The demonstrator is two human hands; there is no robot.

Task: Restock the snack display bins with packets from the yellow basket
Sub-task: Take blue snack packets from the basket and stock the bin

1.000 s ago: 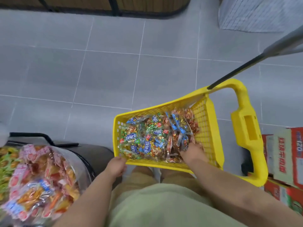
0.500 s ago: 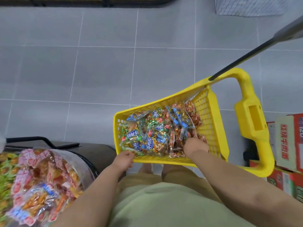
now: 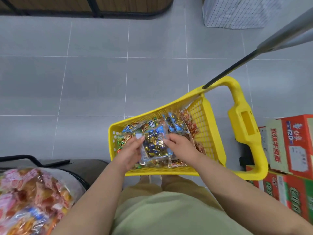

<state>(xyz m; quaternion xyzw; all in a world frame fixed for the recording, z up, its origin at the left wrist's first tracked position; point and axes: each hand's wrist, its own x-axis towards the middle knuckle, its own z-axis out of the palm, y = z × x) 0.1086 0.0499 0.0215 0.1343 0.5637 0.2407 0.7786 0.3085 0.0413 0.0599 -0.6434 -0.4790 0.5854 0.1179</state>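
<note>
**Packet held over basket**

1 clear packet (image 3: 153, 147) of wrapped sweets is held above the near edge of the yellow basket (image 3: 162, 173). It is pinched at its left side by the left grip (image 3: 130, 154) and at its right side by the right grip (image 3: 182, 148). Other packets (image 3: 179, 122) are piled beneath. Red cartons (image 3: 291, 143) are stacked just beside the basket handle (image 3: 243, 126), and a filled display bin (image 3: 33, 200) is seen at lower left.
</note>
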